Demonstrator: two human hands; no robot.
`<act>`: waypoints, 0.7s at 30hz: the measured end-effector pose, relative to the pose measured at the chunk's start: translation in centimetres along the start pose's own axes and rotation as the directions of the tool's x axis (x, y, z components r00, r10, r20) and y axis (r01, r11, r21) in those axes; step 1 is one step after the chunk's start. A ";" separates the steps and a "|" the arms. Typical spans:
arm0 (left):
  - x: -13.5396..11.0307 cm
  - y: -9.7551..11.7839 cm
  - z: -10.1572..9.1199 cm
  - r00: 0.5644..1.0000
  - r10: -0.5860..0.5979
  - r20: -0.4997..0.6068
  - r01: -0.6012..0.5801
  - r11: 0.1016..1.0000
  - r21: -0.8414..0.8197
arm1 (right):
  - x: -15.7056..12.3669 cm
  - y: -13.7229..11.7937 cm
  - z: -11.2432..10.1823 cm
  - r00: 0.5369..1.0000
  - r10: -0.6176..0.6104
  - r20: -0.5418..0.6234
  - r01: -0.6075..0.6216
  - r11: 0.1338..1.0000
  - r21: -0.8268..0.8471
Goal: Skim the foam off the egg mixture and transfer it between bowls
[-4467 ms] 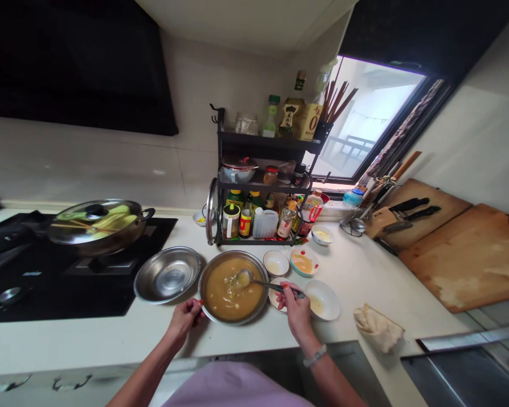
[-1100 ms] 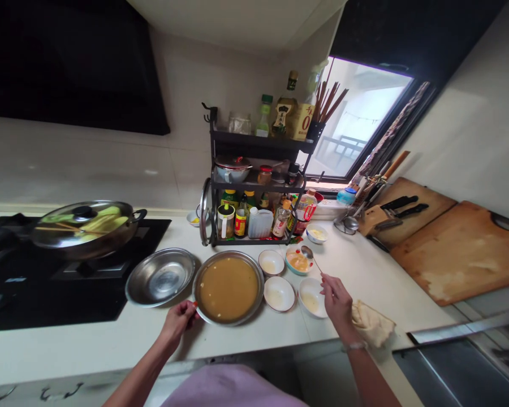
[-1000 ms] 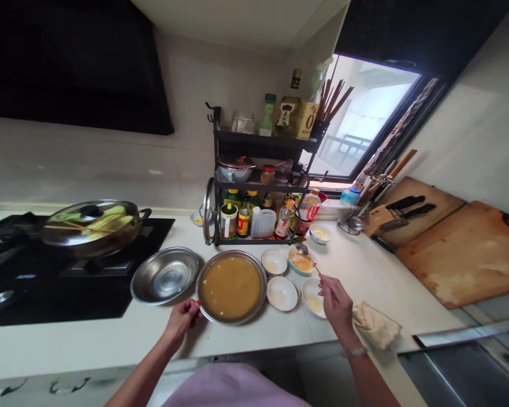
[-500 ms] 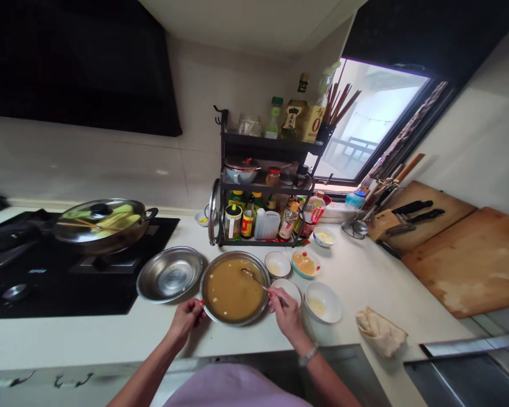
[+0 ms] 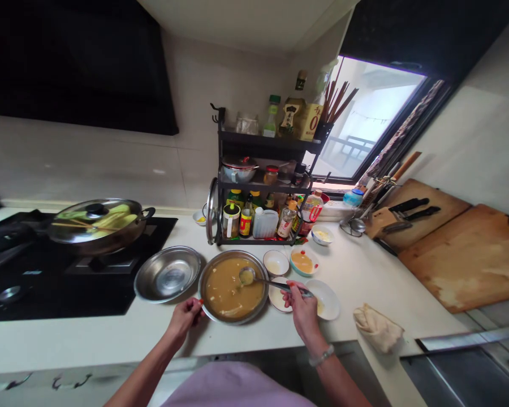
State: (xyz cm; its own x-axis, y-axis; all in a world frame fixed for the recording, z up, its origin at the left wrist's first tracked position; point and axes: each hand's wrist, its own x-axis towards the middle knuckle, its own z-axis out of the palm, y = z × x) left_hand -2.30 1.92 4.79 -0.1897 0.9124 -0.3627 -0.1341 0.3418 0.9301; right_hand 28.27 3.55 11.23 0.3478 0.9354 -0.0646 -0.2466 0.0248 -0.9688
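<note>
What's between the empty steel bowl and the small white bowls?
Head view: the steel bowl of brown liquid, left hand on its rim, right hand holding a spoon over it.

An empty steel bowl (image 5: 168, 274) sits just beside the stove (image 5: 68, 294), where a lidded pan (image 5: 95, 225) holds greens. A black rack (image 5: 261, 186) of bottles stands behind. A crumpled cloth (image 5: 377, 328) lies near wooden cutting boards (image 5: 466, 257).

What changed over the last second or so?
The right hand carried the spoon leftward from over the orange-sauce bowl back to the large steel bowl, its grip unchanged; the spoon now holds some liquid. The left hand stays on that bowl's rim; the empty steel bowl has not moved.
</note>
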 end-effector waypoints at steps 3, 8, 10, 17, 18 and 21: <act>0.1 -0.2 -0.1 1.000 -0.007 0.000 0.007 1.000 0.004 | 0.0 -0.5 -0.1 1.000 0.011 -0.025 -0.011 1.000 0.025; 0.3 -0.5 -0.2 1.000 0.000 -0.002 0.000 1.000 -0.002 | 0.3 -1.6 -0.6 0.998 0.022 -0.065 -0.018 0.998 0.067; 0.3 -0.6 -0.2 1.000 -0.002 -0.008 0.002 1.000 -0.005 | 0.4 -2.3 -1.0 0.996 0.014 -0.083 -0.008 0.998 0.069; 0.4 -0.5 -0.2 1.000 -0.001 -0.013 0.001 1.000 0.016 | 2.2 -4.4 -4.3 0.976 -0.110 -0.188 0.117 0.993 0.029; 0.5 -0.5 -0.2 1.000 -0.001 -0.010 0.001 1.000 0.018 | 2.7 -4.6 -5.0 0.968 -0.135 -0.212 0.141 0.990 0.018; 0.5 -0.7 -0.3 1.000 0.001 -0.002 -0.001 1.000 0.021 | 4.3 -4.9 -7.1 0.929 -0.205 -0.308 0.209 0.978 -0.019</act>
State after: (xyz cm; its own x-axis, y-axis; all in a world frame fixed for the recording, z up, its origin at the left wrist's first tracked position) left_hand -2.57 2.10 3.97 -0.1917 0.9123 -0.3619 -0.1135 0.3457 0.9315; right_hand 37.43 4.96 13.96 0.6522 0.7553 0.0650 -0.1509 0.2134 -0.9652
